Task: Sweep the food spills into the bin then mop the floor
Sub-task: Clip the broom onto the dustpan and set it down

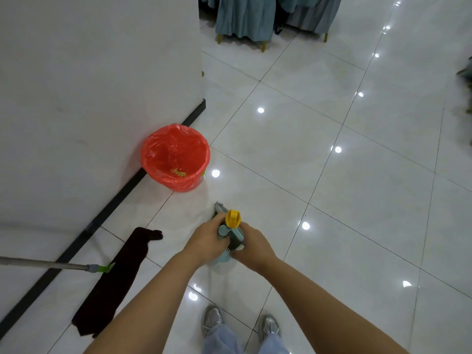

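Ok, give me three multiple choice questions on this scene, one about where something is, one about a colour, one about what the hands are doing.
1. Where is the round bin with the plastic liner?
A against the white wall
B beside the chairs
C behind the person's shoes

2. What colour is its liner?
A blue
B red
C black

3. The hands are:
A both hanging empty
B both holding the teal broom and dustpan handles with the yellow tip
C lifting the dark flat mop

A: bin touches the wall base.
B: liner is red.
B: left hand and right hand grip them.
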`<action>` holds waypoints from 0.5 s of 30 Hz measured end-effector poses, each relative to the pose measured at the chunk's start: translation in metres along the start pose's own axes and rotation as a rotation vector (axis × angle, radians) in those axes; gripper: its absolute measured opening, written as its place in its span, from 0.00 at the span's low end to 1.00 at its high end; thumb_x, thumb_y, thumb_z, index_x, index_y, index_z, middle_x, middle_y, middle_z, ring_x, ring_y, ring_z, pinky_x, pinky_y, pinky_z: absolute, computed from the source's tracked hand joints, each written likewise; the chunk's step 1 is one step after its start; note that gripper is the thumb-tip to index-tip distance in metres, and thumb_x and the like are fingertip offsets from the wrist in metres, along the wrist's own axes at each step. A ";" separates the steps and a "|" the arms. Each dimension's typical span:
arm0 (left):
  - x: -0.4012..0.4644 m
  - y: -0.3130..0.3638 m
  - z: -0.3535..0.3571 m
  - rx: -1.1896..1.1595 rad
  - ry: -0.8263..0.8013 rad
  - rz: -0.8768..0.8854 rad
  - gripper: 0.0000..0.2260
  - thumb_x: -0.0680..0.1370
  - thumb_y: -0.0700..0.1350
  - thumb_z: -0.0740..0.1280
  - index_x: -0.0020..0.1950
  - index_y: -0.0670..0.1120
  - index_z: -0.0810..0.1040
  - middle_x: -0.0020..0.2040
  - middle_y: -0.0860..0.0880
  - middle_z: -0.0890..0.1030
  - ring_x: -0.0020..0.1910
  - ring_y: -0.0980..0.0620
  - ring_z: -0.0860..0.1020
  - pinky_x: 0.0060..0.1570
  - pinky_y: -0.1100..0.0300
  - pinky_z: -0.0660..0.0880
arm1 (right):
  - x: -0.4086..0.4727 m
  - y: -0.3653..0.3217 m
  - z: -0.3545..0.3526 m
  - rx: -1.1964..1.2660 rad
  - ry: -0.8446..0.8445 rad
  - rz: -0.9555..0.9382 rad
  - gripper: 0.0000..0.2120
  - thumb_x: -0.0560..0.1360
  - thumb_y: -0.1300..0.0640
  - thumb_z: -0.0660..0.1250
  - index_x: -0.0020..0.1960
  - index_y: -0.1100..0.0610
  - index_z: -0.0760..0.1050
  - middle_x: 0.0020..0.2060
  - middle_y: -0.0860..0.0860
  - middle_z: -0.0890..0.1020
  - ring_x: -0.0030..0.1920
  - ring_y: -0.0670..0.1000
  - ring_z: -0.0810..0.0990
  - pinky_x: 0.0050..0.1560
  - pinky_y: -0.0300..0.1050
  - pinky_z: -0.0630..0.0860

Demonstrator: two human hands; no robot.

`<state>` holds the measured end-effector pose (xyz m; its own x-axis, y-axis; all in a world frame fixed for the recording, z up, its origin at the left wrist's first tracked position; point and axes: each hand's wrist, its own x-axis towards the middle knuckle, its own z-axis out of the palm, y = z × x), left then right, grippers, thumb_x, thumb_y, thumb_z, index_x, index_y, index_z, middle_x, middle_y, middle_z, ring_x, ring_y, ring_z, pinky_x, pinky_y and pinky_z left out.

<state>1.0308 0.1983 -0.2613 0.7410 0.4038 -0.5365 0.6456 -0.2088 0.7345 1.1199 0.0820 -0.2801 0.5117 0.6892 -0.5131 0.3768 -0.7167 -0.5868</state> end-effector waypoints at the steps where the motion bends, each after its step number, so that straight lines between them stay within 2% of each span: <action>1: 0.004 -0.002 -0.001 -0.012 0.006 -0.005 0.19 0.73 0.39 0.63 0.46 0.66 0.71 0.49 0.50 0.81 0.48 0.50 0.79 0.42 0.62 0.76 | 0.007 0.003 0.009 0.001 0.009 0.005 0.30 0.66 0.54 0.75 0.65 0.50 0.70 0.57 0.47 0.80 0.56 0.50 0.79 0.55 0.48 0.78; 4: 0.014 -0.008 -0.002 -0.049 0.028 -0.001 0.20 0.72 0.40 0.64 0.45 0.69 0.73 0.46 0.55 0.81 0.46 0.55 0.79 0.39 0.66 0.75 | 0.023 0.009 0.038 0.114 0.122 0.009 0.31 0.66 0.49 0.74 0.66 0.50 0.68 0.58 0.47 0.79 0.57 0.47 0.78 0.56 0.46 0.77; 7: 0.019 -0.010 0.000 -0.014 0.064 0.019 0.22 0.70 0.42 0.65 0.43 0.73 0.70 0.39 0.60 0.79 0.41 0.62 0.78 0.34 0.70 0.72 | 0.035 0.007 0.059 0.213 0.258 0.028 0.23 0.72 0.51 0.68 0.64 0.58 0.71 0.54 0.53 0.81 0.54 0.51 0.80 0.49 0.41 0.75; 9: 0.019 -0.010 0.000 0.019 0.093 0.033 0.23 0.70 0.43 0.66 0.40 0.76 0.68 0.33 0.64 0.77 0.36 0.67 0.76 0.28 0.74 0.69 | 0.042 0.005 0.063 0.259 0.323 0.028 0.18 0.74 0.53 0.66 0.61 0.62 0.74 0.52 0.56 0.82 0.53 0.54 0.80 0.49 0.44 0.76; 12: 0.020 -0.008 -0.005 0.049 0.135 0.034 0.24 0.71 0.44 0.66 0.38 0.77 0.67 0.29 0.66 0.74 0.32 0.70 0.74 0.24 0.75 0.66 | 0.052 0.006 0.062 0.228 0.329 0.012 0.18 0.73 0.53 0.65 0.58 0.61 0.76 0.51 0.55 0.82 0.52 0.54 0.80 0.52 0.49 0.78; 15: 0.019 -0.006 -0.006 0.051 0.144 0.050 0.21 0.71 0.47 0.66 0.38 0.77 0.67 0.31 0.67 0.76 0.34 0.71 0.74 0.26 0.75 0.68 | 0.052 0.004 0.062 0.224 0.330 0.054 0.20 0.70 0.45 0.61 0.55 0.57 0.75 0.47 0.51 0.82 0.49 0.51 0.80 0.44 0.43 0.75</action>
<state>1.0394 0.2129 -0.2732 0.7409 0.5144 -0.4317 0.6196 -0.2758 0.7348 1.0998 0.1217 -0.3477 0.7606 0.5535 -0.3392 0.1836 -0.6846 -0.7055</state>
